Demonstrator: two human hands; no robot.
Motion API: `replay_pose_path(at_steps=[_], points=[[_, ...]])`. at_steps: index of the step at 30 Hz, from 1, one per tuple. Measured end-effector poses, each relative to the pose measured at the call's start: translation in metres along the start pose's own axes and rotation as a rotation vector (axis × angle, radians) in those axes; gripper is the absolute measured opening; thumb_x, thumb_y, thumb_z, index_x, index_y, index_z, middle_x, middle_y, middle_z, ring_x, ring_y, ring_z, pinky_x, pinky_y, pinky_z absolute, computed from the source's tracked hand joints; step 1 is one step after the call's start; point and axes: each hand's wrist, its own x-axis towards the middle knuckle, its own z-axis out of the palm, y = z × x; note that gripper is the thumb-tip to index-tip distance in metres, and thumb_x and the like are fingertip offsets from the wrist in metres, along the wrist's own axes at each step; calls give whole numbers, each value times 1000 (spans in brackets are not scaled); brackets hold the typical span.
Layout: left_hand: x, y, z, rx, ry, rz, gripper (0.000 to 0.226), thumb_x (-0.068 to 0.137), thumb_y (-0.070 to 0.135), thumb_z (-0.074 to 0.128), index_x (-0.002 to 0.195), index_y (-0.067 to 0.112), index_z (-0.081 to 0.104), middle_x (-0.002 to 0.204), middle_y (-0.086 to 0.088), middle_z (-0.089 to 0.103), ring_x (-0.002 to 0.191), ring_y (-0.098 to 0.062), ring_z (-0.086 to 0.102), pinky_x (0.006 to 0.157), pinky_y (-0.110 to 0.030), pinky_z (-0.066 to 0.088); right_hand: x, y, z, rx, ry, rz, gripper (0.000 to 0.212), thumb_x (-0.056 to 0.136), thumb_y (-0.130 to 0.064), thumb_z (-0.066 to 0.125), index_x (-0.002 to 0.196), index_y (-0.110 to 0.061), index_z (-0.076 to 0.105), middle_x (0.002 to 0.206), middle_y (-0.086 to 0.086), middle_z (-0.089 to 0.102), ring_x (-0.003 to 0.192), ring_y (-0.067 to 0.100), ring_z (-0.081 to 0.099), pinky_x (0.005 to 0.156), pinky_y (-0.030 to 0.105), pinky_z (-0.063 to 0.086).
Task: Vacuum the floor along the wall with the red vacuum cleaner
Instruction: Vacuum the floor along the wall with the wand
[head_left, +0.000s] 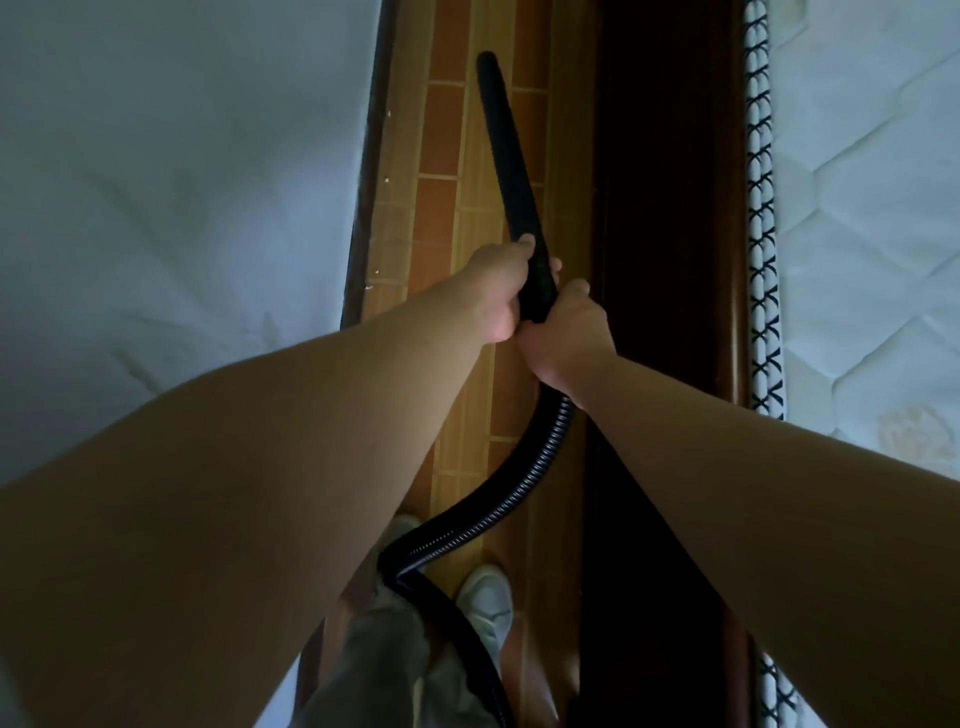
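Note:
A black vacuum wand (506, 156) reaches forward and down to a narrow strip of brown tiled floor (441, 228). Its tip lies far ahead, between the white wall (182, 182) on the left and a dark wooden bed frame on the right. My left hand (501, 291) grips the wand's near end. My right hand (569, 338) grips it just behind, where the ribbed black hose (498, 504) starts. The hose curves back past my feet. The red body of the vacuum cleaner is out of view.
A dark wooden skirting board (366, 208) runs along the foot of the wall. The dark wooden bed frame (670, 208) and a white quilted mattress (872, 208) close off the right side. My white shoes (485, 597) stand on the narrow floor strip.

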Motion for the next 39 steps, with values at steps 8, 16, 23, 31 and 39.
replay_pose_path(at_steps=[8,16,23,31,39], points=[[38,42,3,-56,-7,-18,29,107,30,49,125,9,59,119,-14,73,100,-26,72,96,-44,57,45,-26,-4,211,-75,-7,51,93,-21,68,135,-19,40,104,3,60,84,18,63,65,31,50],[72,99,4,12,-37,53,33,102,38,59,116,9,65,102,-9,74,89,-22,71,95,-41,58,91,-71,-11,141,-122,-30,51,91,-21,69,136,-21,44,108,6,62,89,21,65,71,34,54],[95,145,14,93,-36,111,31,96,35,68,113,9,66,99,-7,71,92,-22,72,95,-43,58,130,-100,-22,93,-139,-20,51,88,-17,74,130,-20,46,108,6,61,90,21,64,68,32,52],[110,154,23,154,13,106,37,95,37,69,118,9,59,118,-14,69,105,-28,71,87,-46,61,156,-87,-34,-38,-79,-85,41,92,-20,71,125,-17,47,104,5,56,79,17,59,57,26,44],[127,154,41,270,84,82,41,97,45,64,120,11,58,111,-8,70,97,-24,70,69,-36,61,174,-70,-48,-47,-100,-76,35,98,-45,58,123,-20,52,102,6,64,79,21,68,59,33,53]])
